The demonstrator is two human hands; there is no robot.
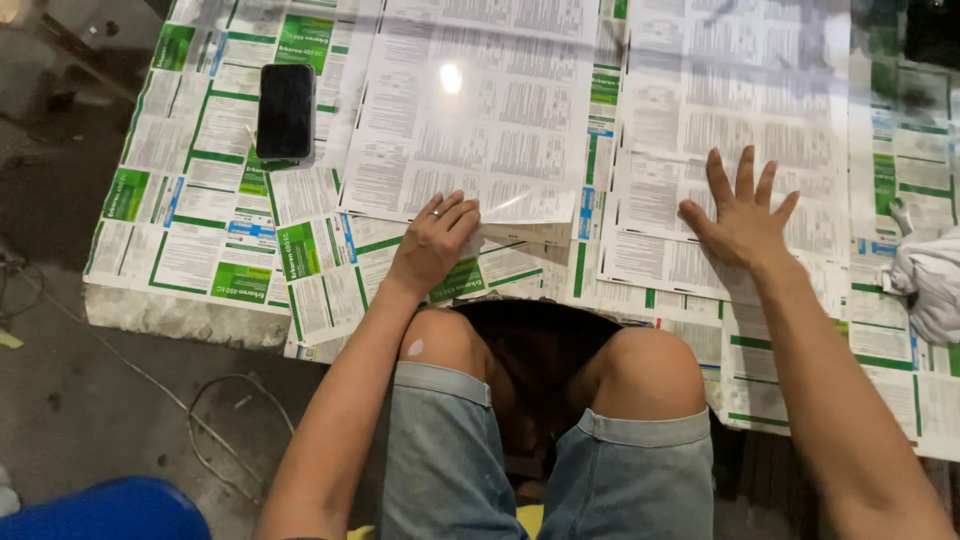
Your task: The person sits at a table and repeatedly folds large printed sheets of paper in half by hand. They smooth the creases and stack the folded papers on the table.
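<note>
Left hand (432,245) fingers pinching clear film sheet (480,110) edge to lift/align, right hand (742,215) fingers spread flat w/ nothing gripped, pressing printed sheets (700,130) onto bench (180,315).

Between the left hand (432,243) and the right hand (741,213) the paper-covered tabletop (190,250) lies flat and open. A black phone (286,110) lies beyond the left hand; a crumpled white cloth (925,280) sits right of the right hand.

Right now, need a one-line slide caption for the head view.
Left hand pinches a printed sheet's corner while right hand presses flat on paper-covered table.
</note>
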